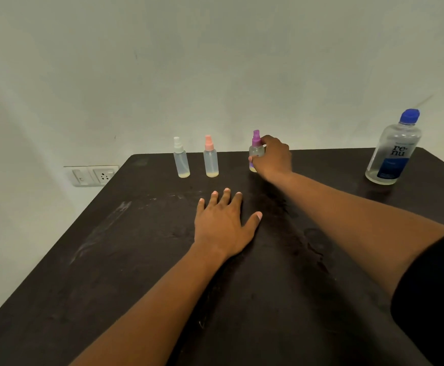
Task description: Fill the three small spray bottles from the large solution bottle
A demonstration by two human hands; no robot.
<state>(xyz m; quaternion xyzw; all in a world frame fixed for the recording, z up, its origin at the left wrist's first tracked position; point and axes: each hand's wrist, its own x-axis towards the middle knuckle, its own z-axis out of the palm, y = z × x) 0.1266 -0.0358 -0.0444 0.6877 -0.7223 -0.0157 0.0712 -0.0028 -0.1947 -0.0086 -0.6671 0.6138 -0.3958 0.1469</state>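
Three small clear spray bottles stand upright near the far edge of the dark table [136,260]. The white-capped bottle [181,159] is leftmost, and the pink-capped bottle [211,159] stands beside it. My right hand [273,158] is wrapped around the purple-capped bottle [256,145], which rests on the table. Each small bottle shows a thin layer of yellowish liquid at its bottom. The large clear solution bottle [395,149], with a blue cap and blue label, stands at the far right. My left hand [222,223] lies flat on the table, fingers spread, holding nothing.
A pale wall rises behind the table. A wall socket and switch plate [94,175] sits low on the wall, left of the table's far left corner. Pale smears mark the tabletop at left.
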